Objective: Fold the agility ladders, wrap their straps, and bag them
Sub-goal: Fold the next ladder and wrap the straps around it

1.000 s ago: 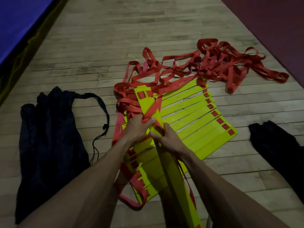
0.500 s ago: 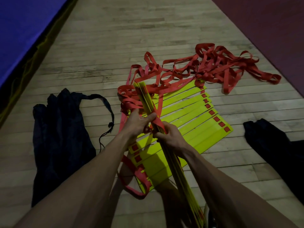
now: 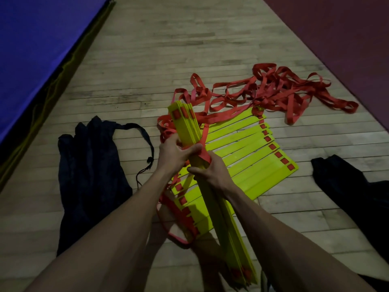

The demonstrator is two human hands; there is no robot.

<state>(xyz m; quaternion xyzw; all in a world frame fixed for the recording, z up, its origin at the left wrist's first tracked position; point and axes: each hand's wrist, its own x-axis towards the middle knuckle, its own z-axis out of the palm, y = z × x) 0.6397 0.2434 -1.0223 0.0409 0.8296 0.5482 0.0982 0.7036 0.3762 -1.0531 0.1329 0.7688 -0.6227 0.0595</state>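
Strap-wrapping step in hand. My left hand point(image 3: 175, 153) and right hand point(image 3: 210, 171) both grip the stacked rung bundle point(image 3: 189, 131), held above the second ladder point(image 3: 242, 157) spread on the floor point(image 3: 189, 39). Red strap point(image 3: 205, 133) crosses the bundle's middle. Next, I judge: continue winding, taut. Bag point(image 3: 92, 169) lies left.
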